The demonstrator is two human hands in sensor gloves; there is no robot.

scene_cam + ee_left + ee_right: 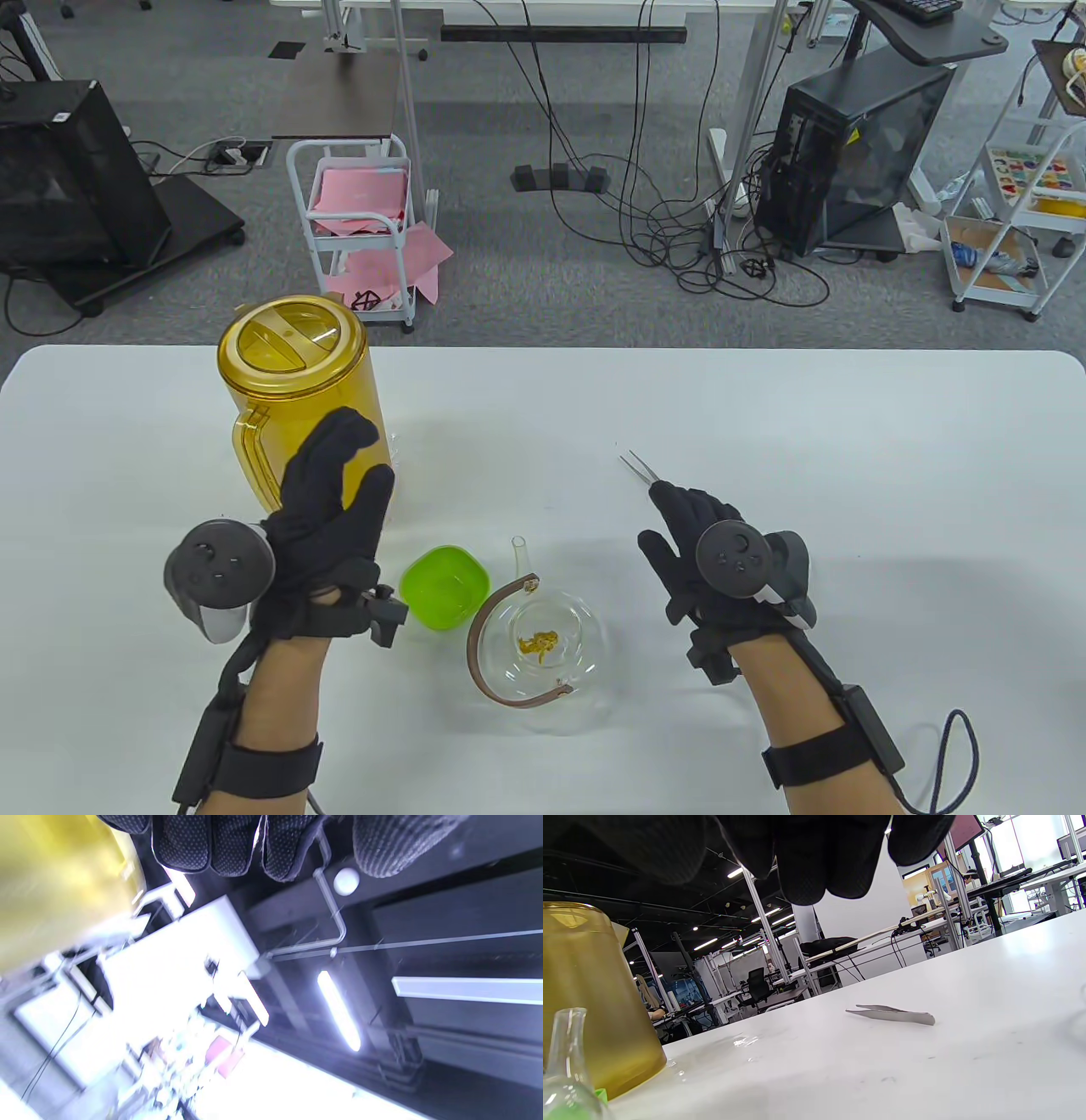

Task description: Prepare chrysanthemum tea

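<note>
I am looking down at a white surface [764, 407] with a clear glass teapot [543, 649] sitting near its front edge; I am using it as my landmark. Its brown handle [492, 645] is arching over its left side, its narrow spout [520, 552] is pointing away from me, and a small clump of yellow chrysanthemum [540, 643] is lying at its bottom. Just left of the teapot, a small green bowl [445, 587] is sitting; I cannot tell whether anything is in it. Farther left and behind the teapot, a tall amber pitcher [297, 382] is standing upright with its lid on.

My left hand [327, 535] is hovering to the left of the teapot, in front of the pitcher and covering its lower part; its fingers [237, 844] are straight and spread, gripping nothing. My right hand [713, 560] is hovering to the right of the teapot, fingers [814, 866] loosely extended and empty. Metal tweezers [638, 469] are lying flat on the surface behind and right of the teapot, just beyond my right fingertips, apart from them in the right wrist view.

Beyond the surface, a white cart [361, 229] with pink sheets is standing on the grey floor.
</note>
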